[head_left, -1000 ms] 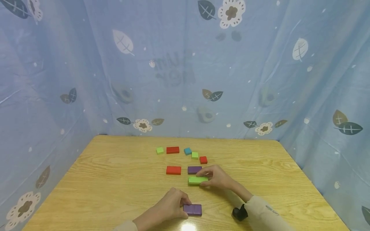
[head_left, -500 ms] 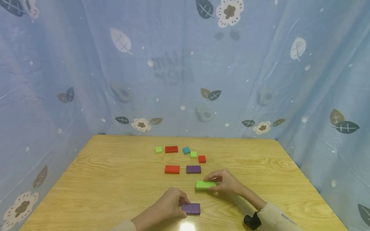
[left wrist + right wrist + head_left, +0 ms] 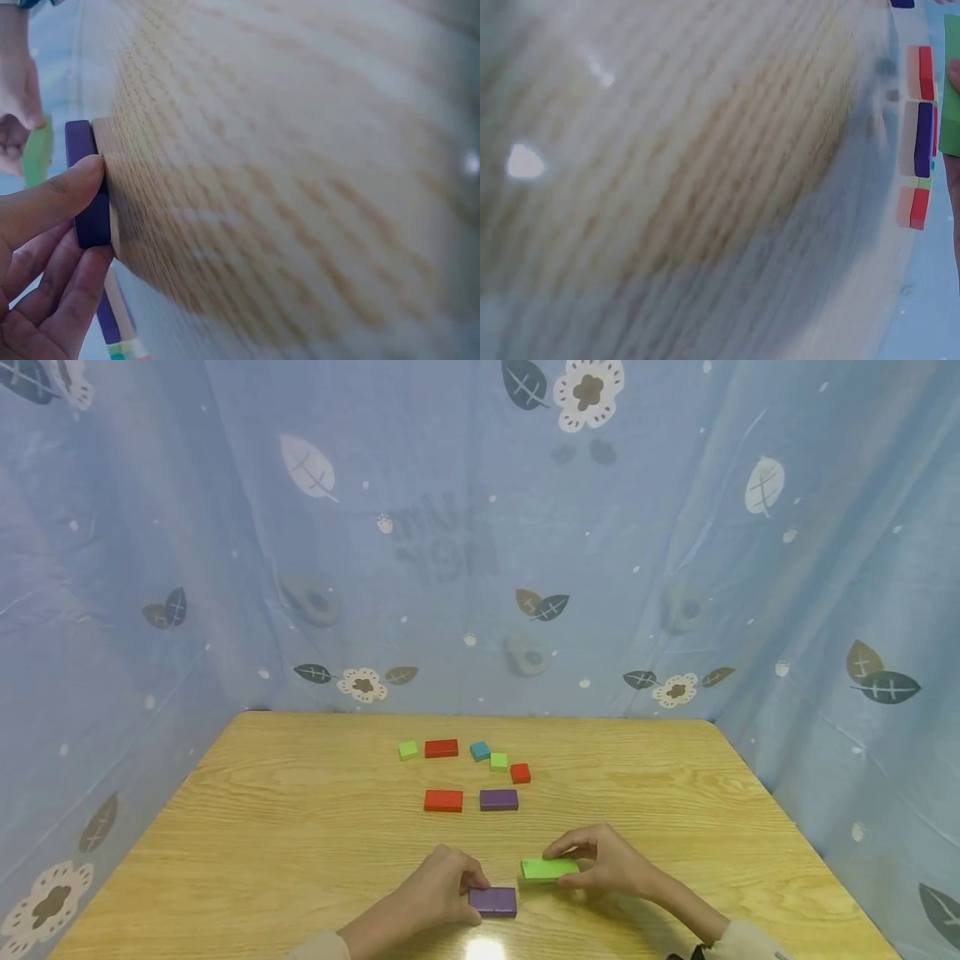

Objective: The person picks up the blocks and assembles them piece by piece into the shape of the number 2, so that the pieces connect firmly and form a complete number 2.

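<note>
Near the front of the wooden table, my left hand pinches the left end of a flat purple block lying on the tabletop. The left wrist view shows the thumb on one side of this purple block and the fingers on the other. To its right and slightly farther back, my right hand grips a long light green block by its right end, thumb in front and fingers behind. A shadow lies under the green block. At the right wrist view's edge, part of the green block shows.
Behind the hands lie a red block and another purple block. Farther back sit a long red block, two small green blocks, a small blue block and a small red block. A blue patterned curtain surrounds the table.
My right hand has carried the green block from beside the rear purple block toward the front right, nearer the left hand. The left hand keeps its hold on the front purple block.
</note>
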The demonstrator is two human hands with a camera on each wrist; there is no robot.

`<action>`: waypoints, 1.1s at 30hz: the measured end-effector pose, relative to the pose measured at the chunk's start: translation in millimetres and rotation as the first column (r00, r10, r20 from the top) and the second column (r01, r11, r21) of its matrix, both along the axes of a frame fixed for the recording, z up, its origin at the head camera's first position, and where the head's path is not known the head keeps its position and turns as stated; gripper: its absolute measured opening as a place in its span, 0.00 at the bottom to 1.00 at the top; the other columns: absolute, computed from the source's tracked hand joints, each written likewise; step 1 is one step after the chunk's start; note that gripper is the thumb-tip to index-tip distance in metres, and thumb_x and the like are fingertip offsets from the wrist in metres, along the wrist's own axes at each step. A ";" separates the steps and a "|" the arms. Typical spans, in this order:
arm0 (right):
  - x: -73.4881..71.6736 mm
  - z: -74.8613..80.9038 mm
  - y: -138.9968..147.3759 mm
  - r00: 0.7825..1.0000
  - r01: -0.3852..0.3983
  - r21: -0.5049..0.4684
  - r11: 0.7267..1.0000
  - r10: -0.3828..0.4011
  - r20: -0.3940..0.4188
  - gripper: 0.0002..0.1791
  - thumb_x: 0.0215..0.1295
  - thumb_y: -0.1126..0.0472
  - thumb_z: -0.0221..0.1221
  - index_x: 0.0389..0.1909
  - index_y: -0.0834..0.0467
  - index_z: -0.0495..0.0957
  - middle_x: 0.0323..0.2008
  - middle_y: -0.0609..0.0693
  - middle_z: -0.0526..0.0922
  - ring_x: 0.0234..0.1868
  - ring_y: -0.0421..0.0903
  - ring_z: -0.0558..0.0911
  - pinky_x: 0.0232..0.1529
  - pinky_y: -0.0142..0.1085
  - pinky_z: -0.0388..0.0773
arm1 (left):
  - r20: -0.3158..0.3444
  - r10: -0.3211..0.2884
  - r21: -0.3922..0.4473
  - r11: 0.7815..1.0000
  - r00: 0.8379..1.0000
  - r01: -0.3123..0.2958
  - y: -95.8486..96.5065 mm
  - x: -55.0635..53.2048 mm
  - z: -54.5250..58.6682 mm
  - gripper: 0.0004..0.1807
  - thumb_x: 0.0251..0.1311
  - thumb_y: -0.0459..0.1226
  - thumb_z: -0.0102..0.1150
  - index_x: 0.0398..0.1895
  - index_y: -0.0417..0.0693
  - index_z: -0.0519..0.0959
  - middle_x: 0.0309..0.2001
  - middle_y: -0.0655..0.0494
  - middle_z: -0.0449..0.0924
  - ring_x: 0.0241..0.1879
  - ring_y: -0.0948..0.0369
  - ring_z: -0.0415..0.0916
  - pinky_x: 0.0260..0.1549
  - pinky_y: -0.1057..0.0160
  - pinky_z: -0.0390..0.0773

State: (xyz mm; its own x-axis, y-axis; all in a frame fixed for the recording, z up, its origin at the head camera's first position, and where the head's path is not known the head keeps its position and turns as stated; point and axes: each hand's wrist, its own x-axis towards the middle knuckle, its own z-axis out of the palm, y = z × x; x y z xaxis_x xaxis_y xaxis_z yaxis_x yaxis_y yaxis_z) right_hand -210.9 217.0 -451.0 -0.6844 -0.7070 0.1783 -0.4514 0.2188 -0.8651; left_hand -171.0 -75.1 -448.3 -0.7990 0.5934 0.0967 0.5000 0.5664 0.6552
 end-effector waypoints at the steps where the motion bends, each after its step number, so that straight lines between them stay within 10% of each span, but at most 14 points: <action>1: 1.0 0.2 0.4 1.000 -0.004 -0.002 1.000 0.004 0.003 0.17 0.56 0.63 0.68 0.46 0.66 0.81 0.45 0.58 0.84 0.48 0.42 0.81 0.50 0.35 0.78 | 0.000 0.002 -0.001 1.000 1.000 -0.002 -0.3 -0.1 -0.2 0.15 0.34 0.31 0.79 0.30 0.44 0.85 0.30 0.61 0.85 0.27 0.74 0.74 0.28 0.75 0.75; 33: 19.4 -10.4 -3.1 0.997 -0.054 0.060 0.997 0.058 -0.055 0.15 0.57 0.63 0.67 0.44 0.64 0.82 0.43 0.53 0.85 0.46 0.40 0.82 0.45 0.32 0.80 | 0.037 -0.006 0.011 1.000 0.999 0.006 -1.5 -0.8 -1.0 0.15 0.36 0.32 0.78 0.32 0.44 0.86 0.31 0.62 0.85 0.27 0.75 0.73 0.28 0.75 0.74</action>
State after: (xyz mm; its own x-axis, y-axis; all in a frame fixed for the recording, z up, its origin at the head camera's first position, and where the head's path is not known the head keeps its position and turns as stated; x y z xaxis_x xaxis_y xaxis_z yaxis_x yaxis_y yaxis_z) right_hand -191.6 213.9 -461.4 -0.6336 -0.7541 0.1729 -0.5121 0.2412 -0.8244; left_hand -171.8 -76.6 -449.3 -0.7987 0.5973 0.0732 0.4785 0.5565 0.6792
